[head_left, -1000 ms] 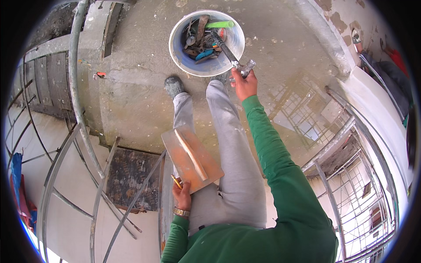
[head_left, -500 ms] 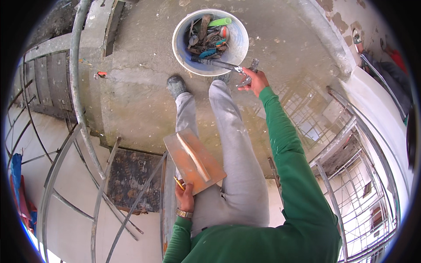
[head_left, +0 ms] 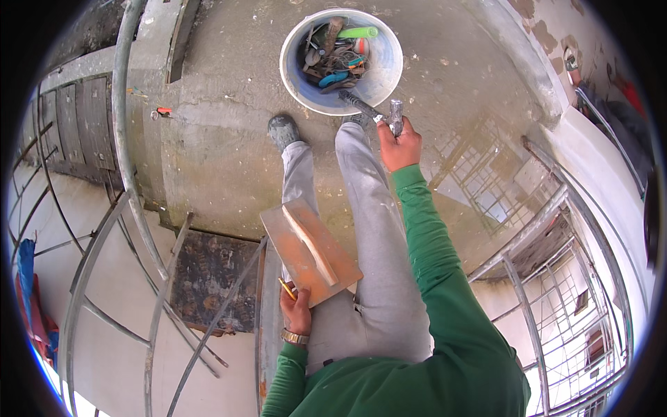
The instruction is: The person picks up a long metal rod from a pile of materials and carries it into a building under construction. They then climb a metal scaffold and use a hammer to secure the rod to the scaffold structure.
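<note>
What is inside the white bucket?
The white bucket holds a jumble of tools, including a bright green piece and a blue curved piece. The right hand holds a hammer-like tool across the near rim. Whatever lies beneath the jumble is covered.

Right arm point(head_left: 439, 243) extended forward, right grip point(head_left: 401, 147) clenched, left grip point(head_left: 298, 314) curled closer in

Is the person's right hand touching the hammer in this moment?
Touching. The head view shows the right hand gripping the hammer at its metal-head end.
</note>
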The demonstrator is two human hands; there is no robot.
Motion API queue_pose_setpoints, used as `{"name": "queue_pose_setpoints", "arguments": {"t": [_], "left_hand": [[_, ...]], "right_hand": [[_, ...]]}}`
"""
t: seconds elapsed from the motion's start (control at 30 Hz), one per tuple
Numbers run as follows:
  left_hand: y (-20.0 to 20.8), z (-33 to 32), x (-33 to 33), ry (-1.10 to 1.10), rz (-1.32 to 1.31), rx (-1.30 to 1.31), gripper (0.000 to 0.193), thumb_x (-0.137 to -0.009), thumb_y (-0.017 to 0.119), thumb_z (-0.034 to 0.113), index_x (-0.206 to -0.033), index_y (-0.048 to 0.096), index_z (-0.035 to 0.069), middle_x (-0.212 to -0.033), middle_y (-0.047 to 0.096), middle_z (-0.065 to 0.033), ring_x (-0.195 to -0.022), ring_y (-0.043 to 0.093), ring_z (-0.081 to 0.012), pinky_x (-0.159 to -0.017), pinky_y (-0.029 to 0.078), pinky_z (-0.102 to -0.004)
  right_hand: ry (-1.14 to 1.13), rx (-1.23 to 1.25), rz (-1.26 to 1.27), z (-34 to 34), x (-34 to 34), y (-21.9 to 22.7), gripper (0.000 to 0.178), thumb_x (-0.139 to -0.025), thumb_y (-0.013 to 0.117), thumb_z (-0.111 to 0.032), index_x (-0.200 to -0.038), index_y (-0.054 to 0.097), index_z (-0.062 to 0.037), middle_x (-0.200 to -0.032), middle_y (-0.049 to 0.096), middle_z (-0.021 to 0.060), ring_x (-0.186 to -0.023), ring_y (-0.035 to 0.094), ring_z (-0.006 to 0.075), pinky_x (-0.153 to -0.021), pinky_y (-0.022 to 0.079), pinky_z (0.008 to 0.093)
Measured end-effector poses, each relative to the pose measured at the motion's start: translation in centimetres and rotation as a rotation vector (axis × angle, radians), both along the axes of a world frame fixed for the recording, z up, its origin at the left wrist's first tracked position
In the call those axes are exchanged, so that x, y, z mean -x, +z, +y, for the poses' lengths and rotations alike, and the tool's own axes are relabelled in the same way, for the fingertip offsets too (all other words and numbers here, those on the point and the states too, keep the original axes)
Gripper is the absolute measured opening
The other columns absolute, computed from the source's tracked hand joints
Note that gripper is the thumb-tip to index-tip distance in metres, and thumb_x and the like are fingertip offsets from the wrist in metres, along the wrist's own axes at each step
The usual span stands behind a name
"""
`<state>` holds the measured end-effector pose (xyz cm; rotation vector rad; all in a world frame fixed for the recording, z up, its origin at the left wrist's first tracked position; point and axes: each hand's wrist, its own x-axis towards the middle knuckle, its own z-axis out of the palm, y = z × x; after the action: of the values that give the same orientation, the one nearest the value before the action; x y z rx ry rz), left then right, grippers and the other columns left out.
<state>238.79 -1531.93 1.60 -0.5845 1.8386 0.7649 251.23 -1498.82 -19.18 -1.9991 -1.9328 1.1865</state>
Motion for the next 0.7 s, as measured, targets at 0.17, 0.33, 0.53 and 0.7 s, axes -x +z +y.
{"name": "queue_pose_setpoints", "arguments": {"t": [0.17, 0.33, 0.53, 0.7], "left_hand": [[-0.2, -0.7, 0.0, -0.009, 0.013, 0.009, 0.024, -0.084, 0.06, 0.005, -0.105, 0.053, -0.002, -0.083, 0.062, -0.0021, -0.065, 0.054, -0.004, -0.057, 0.041, -0.0183], [-0.6, -0.7, 0.7, -0.004, -0.009, 0.016, 0.023, -0.083, 0.06, 0.004, -0.104, 0.054, -0.002, -0.082, 0.061, -0.0008, -0.065, 0.053, -0.0038, -0.056, 0.04, -0.0179], [-0.3, -0.3, 0.8, 0.009, -0.011, 0.021, 0.024, -0.083, 0.06, 0.003, -0.105, 0.054, -0.002, -0.084, 0.061, -0.0009, -0.066, 0.052, -0.0038, -0.057, 0.04, -0.0183], [-0.2, -1.6, 0.5, 0.016, -0.005, 0.008, 0.023, -0.083, 0.059, 0.003, -0.105, 0.054, -0.002, -0.084, 0.06, -0.0011, -0.068, 0.052, -0.0037, -0.057, 0.04, -0.0185]], "right_hand": [[0.283, 0.014, -0.387, 5.6, 2.2, -2.2, 0.034, -0.074, 0.068, -0.025, -0.096, 0.062, 0.0009, -0.082, 0.066, 0.0204, -0.075, 0.066, 0.0351, -0.059, 0.053, 0.0412], [-0.449, 0.703, 0.062, 8.3, 2.6, -11.2, 0.039, -0.077, 0.065, -0.018, -0.102, 0.056, 0.0094, -0.104, 0.062, 0.0207, -0.09, 0.064, 0.0348, -0.061, 0.06, 0.0398], [-0.967, 0.621, 0.558, 10.3, 2.7, -9.2, 0.023, -0.078, 0.056, 0.001, -0.098, 0.053, 0.0127, -0.096, 0.06, 0.0227, -0.077, 0.066, 0.0377, -0.056, 0.062, 0.0428], [-0.872, 0.631, 0.809, 9.6, -1.5, -6.8, 0.021, -0.083, 0.054, -0.005, -0.097, 0.05, 0.0097, -0.091, 0.062, 0.0229, -0.082, 0.067, 0.0339, -0.065, 0.06, 0.0353]]}}
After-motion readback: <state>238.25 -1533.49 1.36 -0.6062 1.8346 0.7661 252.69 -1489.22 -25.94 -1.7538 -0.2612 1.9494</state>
